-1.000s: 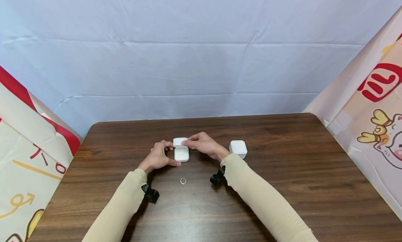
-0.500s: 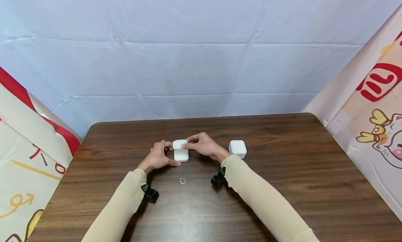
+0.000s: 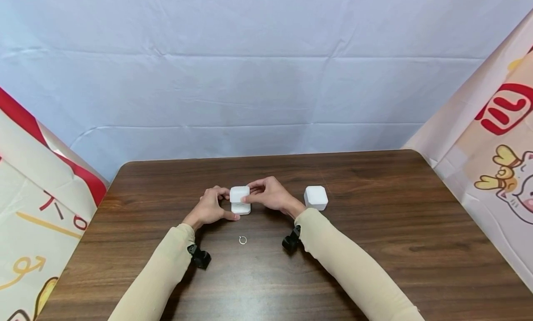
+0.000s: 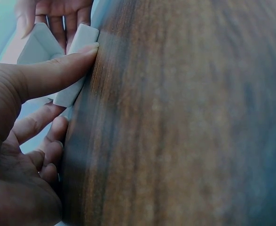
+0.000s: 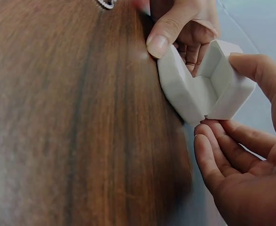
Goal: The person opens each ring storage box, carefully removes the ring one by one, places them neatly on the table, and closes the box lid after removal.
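A small white hinged box [image 3: 240,209] stands on the table with its lid [image 3: 239,194] partly lowered over the base. The left hand [image 3: 210,208] grips the base from the left, its thumb at the front edge. From the right, the right hand [image 3: 272,194] pinches the lid, thumb on the lid's front. In the right wrist view the box [image 5: 182,94] gapes in a V between both hands. The left wrist view has the left thumb across the box base [image 4: 71,92]. A silver ring [image 3: 243,240] lies in front of the box.
A second white box [image 3: 316,198], closed, sits right of the right hand, near that forearm. The brown wooden table [image 3: 374,210] ends at a back edge before a pale hanging cloth [image 3: 250,80]. Printed cloths hang at both sides.
The lid has tilted forward and down over the base, with the right hand pinching it and its wrist shifting slightly. The left hand, ring and second box stay where they were.
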Action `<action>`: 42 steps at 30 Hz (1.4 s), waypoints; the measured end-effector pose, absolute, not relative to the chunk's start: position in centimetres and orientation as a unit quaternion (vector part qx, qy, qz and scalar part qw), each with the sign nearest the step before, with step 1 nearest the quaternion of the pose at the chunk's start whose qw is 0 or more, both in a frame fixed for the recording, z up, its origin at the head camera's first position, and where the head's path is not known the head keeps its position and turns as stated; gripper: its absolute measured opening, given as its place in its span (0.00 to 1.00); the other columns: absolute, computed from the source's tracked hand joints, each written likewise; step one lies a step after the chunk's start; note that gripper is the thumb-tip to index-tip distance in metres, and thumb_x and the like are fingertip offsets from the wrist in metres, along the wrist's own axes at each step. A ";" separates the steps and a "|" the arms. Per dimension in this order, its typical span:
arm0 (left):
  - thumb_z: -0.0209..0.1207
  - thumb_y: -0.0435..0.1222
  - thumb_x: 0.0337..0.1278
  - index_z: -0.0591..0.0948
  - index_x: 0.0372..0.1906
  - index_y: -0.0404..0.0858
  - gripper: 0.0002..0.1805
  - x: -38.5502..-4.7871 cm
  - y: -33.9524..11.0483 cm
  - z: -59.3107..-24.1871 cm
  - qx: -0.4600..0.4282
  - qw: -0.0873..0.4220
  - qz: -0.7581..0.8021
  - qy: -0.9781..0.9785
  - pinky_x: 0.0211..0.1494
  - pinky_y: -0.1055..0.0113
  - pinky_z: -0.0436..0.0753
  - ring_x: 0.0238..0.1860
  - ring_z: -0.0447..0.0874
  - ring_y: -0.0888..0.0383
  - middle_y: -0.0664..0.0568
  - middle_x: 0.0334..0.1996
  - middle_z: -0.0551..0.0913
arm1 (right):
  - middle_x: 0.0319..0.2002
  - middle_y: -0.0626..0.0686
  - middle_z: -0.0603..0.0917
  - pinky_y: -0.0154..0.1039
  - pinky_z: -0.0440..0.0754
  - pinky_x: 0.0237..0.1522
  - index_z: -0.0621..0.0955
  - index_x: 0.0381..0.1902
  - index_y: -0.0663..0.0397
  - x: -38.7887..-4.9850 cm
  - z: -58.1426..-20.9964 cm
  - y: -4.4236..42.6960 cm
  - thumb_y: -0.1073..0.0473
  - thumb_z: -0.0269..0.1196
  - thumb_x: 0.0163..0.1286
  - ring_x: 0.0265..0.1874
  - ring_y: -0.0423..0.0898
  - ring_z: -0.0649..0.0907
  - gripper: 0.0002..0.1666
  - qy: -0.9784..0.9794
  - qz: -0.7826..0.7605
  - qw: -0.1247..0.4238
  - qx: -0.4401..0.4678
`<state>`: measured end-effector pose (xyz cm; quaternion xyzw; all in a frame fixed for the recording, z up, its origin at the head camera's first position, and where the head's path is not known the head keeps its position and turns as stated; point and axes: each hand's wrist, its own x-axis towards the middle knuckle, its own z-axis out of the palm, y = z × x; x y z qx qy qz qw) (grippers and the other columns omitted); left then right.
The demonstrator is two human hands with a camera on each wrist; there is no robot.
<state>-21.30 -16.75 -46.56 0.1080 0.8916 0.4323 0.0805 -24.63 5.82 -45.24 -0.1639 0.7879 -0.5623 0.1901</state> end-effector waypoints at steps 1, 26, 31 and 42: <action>0.84 0.37 0.32 0.85 0.45 0.38 0.28 -21.3 -16.7 -46.5 0.107 0.081 0.432 0.892 0.51 0.55 0.65 0.46 0.69 0.48 0.49 0.41 0.78 | 0.43 0.55 0.88 0.37 0.81 0.44 0.84 0.54 0.65 -24.6 -45.3 5.8 0.60 0.76 0.60 0.40 0.45 0.85 0.26 0.787 -0.564 0.190 -0.164; 0.84 0.37 0.34 0.85 0.50 0.37 0.31 -21.1 -16.7 -46.4 0.109 0.086 0.430 0.892 0.55 0.49 0.65 0.48 0.71 0.47 0.48 0.45 0.79 | 0.47 0.55 0.88 0.38 0.83 0.49 0.85 0.53 0.61 -23.7 -45.2 5.8 0.61 0.82 0.50 0.46 0.48 0.87 0.31 0.828 -0.505 0.137 -0.202; 0.84 0.37 0.33 0.84 0.49 0.37 0.31 -21.1 -16.7 -46.4 0.111 0.083 0.426 0.894 0.56 0.48 0.61 0.49 0.70 0.47 0.48 0.44 0.79 | 0.48 0.55 0.88 0.38 0.83 0.49 0.86 0.52 0.61 -23.5 -45.1 5.7 0.61 0.83 0.48 0.46 0.48 0.87 0.31 0.832 -0.498 0.123 -0.210; 0.84 0.38 0.33 0.84 0.50 0.36 0.32 -21.2 -16.8 -46.5 0.112 0.079 0.423 0.896 0.56 0.48 0.62 0.49 0.71 0.47 0.48 0.44 0.79 | 0.46 0.54 0.88 0.37 0.83 0.48 0.87 0.51 0.59 -23.3 -45.2 5.6 0.61 0.84 0.47 0.46 0.48 0.87 0.31 0.841 -0.486 0.116 -0.209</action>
